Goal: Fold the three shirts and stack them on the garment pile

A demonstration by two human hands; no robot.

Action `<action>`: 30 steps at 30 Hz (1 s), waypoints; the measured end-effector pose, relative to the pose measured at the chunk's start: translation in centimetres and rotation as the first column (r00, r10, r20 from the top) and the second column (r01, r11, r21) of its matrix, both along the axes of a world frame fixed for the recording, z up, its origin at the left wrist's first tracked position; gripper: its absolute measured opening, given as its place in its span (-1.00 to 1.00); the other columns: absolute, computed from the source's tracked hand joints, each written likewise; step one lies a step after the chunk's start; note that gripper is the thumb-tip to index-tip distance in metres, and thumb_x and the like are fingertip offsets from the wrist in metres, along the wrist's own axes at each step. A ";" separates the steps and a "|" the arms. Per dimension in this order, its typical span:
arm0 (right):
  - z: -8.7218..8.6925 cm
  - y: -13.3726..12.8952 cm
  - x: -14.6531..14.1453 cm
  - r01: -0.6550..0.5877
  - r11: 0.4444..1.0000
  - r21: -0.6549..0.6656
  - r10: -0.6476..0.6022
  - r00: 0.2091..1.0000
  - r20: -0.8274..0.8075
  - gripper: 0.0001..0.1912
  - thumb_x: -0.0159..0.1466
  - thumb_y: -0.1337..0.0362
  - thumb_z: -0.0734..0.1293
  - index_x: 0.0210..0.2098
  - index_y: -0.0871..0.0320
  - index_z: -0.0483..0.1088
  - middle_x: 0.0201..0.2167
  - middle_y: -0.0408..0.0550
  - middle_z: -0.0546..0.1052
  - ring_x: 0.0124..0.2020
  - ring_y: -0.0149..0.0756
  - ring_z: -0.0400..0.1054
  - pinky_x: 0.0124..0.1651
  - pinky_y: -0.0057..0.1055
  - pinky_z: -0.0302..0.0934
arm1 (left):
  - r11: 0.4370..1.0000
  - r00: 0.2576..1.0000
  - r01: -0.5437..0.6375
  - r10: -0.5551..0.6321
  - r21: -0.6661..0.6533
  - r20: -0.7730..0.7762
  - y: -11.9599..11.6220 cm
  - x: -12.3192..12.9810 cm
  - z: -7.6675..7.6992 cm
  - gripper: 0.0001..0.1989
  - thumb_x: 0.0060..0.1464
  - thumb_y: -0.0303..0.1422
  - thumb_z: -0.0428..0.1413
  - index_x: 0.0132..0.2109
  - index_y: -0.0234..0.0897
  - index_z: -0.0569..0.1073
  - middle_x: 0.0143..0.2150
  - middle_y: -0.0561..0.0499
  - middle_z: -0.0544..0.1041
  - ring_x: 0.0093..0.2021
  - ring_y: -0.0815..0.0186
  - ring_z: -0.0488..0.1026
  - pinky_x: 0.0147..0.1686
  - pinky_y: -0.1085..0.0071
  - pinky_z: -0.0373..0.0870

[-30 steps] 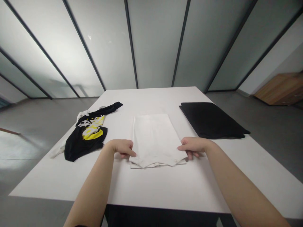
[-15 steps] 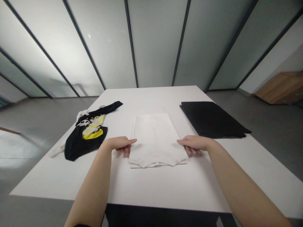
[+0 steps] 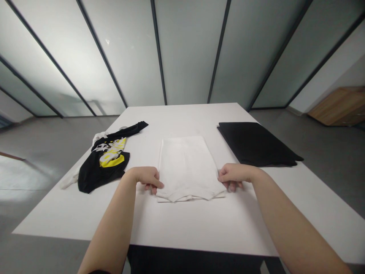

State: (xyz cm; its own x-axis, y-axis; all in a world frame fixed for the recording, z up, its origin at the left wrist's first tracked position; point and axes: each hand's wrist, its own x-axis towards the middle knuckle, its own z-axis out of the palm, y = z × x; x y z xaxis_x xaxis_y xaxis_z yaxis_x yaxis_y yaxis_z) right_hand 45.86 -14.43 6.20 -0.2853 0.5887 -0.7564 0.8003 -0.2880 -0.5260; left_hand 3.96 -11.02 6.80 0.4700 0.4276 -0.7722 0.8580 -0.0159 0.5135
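Observation:
A white T-shirt (image 3: 186, 163), folded into a neat rectangle, lies flat in front of me with its neckline toward my body. At its left edge, near the lower corner, my left hand (image 3: 148, 179) is closed with the thumb over the cloth and the fingers curled beneath. My right hand (image 3: 234, 176) pinches the opposite side edge between thumb and fingers. Parts of the fingers on both hands are hidden.
On the left of the white table (image 3: 182, 224) lies a rumpled black garment (image 3: 104, 163) with a yellow and white print, over some white cloth (image 3: 70, 180). Folded black cloth (image 3: 256, 144) rests at the right. Frosted glass panels (image 3: 188, 53) stand behind.
Both thumbs have drawn in from the shirt's top surface toward its side edges, and the fingers have closed. My left thumb has slid nearer to me. The shirt stays in place.

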 end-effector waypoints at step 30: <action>-1.2 1.2 -0.3 0.140 0.878 0.457 -0.192 0.979 0.070 -0.55 0.35 -0.17 0.40 -0.14 0.11 0.44 -0.33 0.04 0.64 -0.46 -0.25 0.47 -0.41 -0.38 0.26 | 0.972 0.972 -0.180 0.200 0.153 -0.126 -0.1 1.0 0.1 -0.25 0.09 0.37 0.14 -0.57 -0.27 0.54 -0.49 -0.19 0.63 -0.52 0.22 0.52 -0.41 0.32 0.34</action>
State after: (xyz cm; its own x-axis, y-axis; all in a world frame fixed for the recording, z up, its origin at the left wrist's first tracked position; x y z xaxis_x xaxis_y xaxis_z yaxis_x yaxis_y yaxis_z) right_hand 45.58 -13.18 4.99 -0.0843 0.9029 -0.4214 0.8215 -0.1764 -0.5423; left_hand 4.92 -11.17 6.94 0.2617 0.6066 -0.7507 0.9151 0.0911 0.3927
